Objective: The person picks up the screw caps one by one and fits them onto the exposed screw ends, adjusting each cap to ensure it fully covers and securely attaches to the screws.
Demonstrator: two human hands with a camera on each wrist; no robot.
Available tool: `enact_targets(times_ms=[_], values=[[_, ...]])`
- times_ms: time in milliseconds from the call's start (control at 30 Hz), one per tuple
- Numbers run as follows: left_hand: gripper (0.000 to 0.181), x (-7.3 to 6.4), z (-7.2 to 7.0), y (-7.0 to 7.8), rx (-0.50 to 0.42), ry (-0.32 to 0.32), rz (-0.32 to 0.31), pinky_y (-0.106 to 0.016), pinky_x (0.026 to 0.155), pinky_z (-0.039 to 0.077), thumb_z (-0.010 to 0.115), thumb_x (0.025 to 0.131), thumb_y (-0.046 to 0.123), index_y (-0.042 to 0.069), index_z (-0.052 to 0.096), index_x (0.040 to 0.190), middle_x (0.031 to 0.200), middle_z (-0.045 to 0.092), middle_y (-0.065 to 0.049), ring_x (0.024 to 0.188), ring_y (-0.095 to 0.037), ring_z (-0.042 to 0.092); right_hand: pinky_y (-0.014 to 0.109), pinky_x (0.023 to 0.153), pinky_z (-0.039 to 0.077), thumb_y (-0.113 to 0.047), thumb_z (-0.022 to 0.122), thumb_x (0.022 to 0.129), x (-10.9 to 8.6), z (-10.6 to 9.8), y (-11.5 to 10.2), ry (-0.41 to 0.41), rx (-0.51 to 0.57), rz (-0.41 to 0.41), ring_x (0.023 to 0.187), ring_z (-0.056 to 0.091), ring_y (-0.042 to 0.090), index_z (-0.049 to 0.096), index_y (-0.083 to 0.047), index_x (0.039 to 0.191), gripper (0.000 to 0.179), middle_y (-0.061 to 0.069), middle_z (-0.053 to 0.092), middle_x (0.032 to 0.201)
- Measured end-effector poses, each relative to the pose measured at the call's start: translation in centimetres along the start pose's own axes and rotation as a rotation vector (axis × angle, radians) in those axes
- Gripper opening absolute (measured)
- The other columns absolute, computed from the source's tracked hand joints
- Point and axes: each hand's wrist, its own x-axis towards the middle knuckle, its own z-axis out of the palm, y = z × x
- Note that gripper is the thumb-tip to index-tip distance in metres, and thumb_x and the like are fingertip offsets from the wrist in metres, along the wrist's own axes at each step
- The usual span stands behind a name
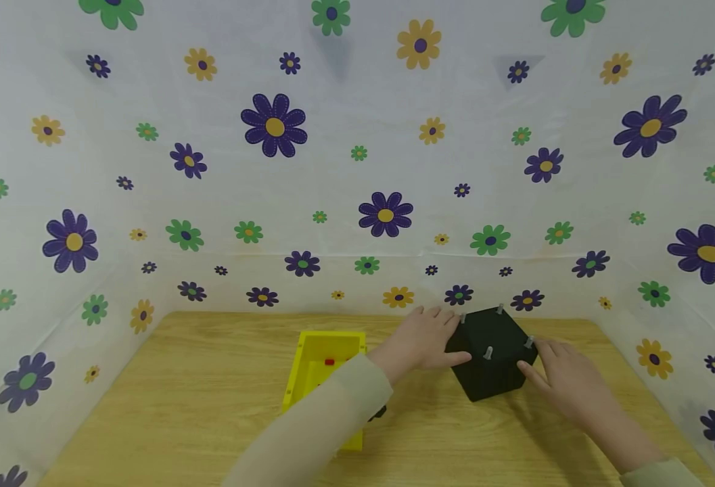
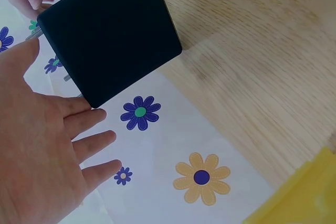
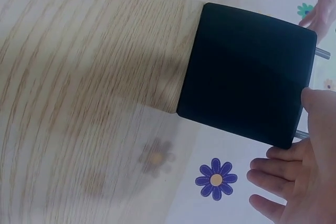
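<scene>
Both hands hold a black square box (image 1: 488,368) at the right of the table, with several short metal pegs (image 1: 488,352) standing up from its top. My left hand (image 1: 419,339) grips its left corner, thumb toward the near side and fingers toward the back. On the opposite corner my right hand (image 1: 567,379) has its thumb at the near edge. In the left wrist view the remaining fingers (image 2: 97,145) spread away from the box. The right wrist view shows the thumb (image 3: 315,100) against the pegged edge and a finger at the lower corner.
A yellow bin (image 1: 293,379) with small red pieces (image 1: 329,362) inside stands left of the box, partly hidden by the left sleeve (image 1: 333,419). A small black item (image 1: 379,412) shows beside the bin. Behind the wooden table (image 1: 211,379) hangs a flowered cloth (image 1: 357,182).
</scene>
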Motion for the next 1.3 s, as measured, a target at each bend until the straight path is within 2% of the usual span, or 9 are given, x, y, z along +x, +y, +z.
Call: enact_targets(times_ms=[267, 667, 967, 1300], values=[[0.084, -0.8, -0.5, -0.1, 0.021, -0.020, 0.008, -0.041, 0.134, 0.028, 0.042, 0.104, 0.073, 0.019, 0.032, 0.168, 0.175, 0.033, 0.002, 0.162, -0.019, 0.033, 0.069, 0.110, 0.048, -0.041, 0.058, 0.109, 0.2, 0.1, -0.5, 0.004, 0.018, 0.003, 0.130, 0.056, 0.059, 0.052, 0.015, 0.144, 0.067, 0.039, 0.058, 0.140], [0.091, -2.5, -0.6, -0.1, 0.124, -0.040, 0.032, -0.036, 0.133, 0.030, 0.044, 0.100, 0.077, 0.018, 0.030, 0.168, 0.176, 0.031, 0.001, 0.162, -0.019, 0.032, 0.068, 0.111, 0.048, -0.042, 0.055, 0.110, 0.5, 0.4, -0.9, 0.013, 0.030, -0.007, 0.131, 0.057, 0.057, 0.050, 0.016, 0.145, 0.068, 0.038, 0.059, 0.141], [0.092, -3.5, -0.2, -0.5, 0.105, -0.050, 0.038, -0.035, 0.134, 0.028, 0.046, 0.099, 0.077, 0.018, 0.030, 0.169, 0.176, 0.030, 0.003, 0.162, -0.018, 0.031, 0.068, 0.110, 0.048, -0.044, 0.051, 0.111, 0.9, 0.0, -1.3, 0.002, 0.042, -0.003, 0.130, 0.057, 0.058, 0.045, 0.016, 0.150, 0.072, 0.039, 0.059, 0.142], [0.090, -4.6, 0.3, -1.2, 0.124, -0.033, 0.109, -0.034, 0.134, 0.027, 0.045, 0.101, 0.075, 0.018, 0.028, 0.169, 0.177, 0.027, 0.002, 0.163, -0.017, 0.029, 0.069, 0.109, 0.049, -0.037, 0.055, 0.111, 1.1, 0.0, -1.7, -0.005, 0.141, 0.011, 0.131, 0.056, 0.059, 0.043, 0.019, 0.149, 0.068, 0.040, 0.057, 0.143]])
